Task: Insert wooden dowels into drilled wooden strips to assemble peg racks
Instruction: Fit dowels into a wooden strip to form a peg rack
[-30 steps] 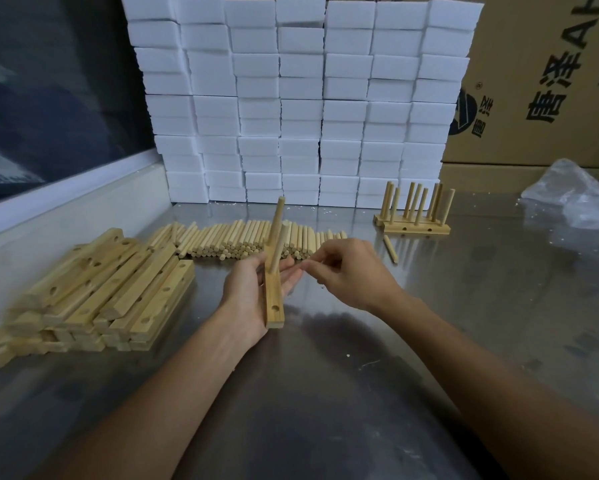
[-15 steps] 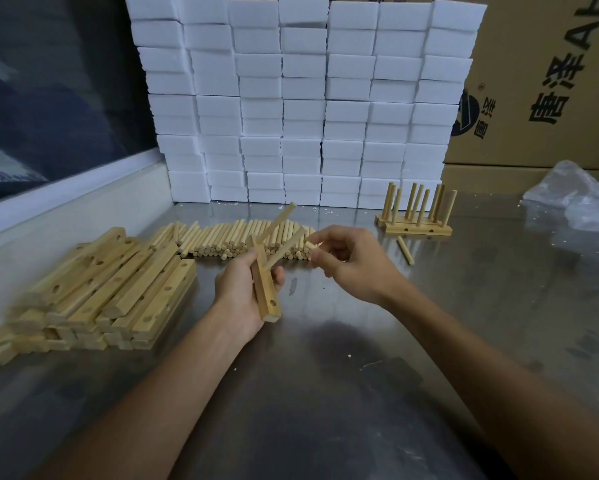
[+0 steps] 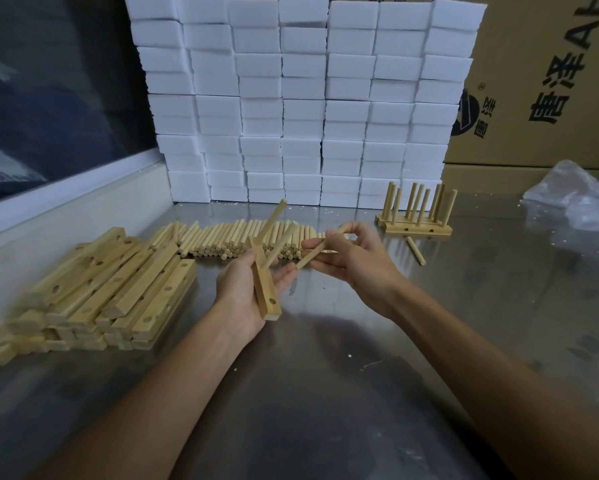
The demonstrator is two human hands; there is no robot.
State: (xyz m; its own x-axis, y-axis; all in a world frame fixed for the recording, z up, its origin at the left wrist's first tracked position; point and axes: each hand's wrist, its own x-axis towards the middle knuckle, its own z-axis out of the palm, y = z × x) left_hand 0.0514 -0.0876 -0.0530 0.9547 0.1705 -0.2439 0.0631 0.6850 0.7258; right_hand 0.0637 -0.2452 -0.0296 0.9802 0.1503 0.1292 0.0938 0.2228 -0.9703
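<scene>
Wood: pale, unfinished, in every task piece on the steel table [image 3: 429, 341].
Strip: a drilled strip [image 3: 265, 292] lies along the left hand's palm, near end toward the camera, with one open hole showing on its side near that end.
Pegs in strip: two dowels [image 3: 273, 220] already stand in its far part, slanting up and away.
Left hand: the left hand [image 3: 247, 289] cradles the strip, thumb side against it and fingers loosely curled beneath.
Right hand: the right hand [image 3: 351, 258] pinches a loose dowel [image 3: 320, 249] between thumb and fingertips, its lower tip angled toward the strip but not touching it.
Supply: a row of dowels [image 3: 228, 239] lies just behind the hands; a stack of strips [image 3: 118, 289] sits at left.
Done: one finished rack [image 3: 417, 216] stands at the far right, a stray dowel [image 3: 415, 250] on the table just before it.
Background: white foam blocks [image 3: 305, 98], cartons [image 3: 547, 81], a plastic bag [image 3: 578, 202].
Step, as I judge it: bringing the third dowel to the next free hole.
Risk: the dowel comes in slanted, so it may catch the hole's edge and jam or skid off.
Risk: the hold on the strip looks loose, so a hard push could twist it in the palm or rock the seated pegs.
Risk: the light pinch may let the dowel slip.
</scene>
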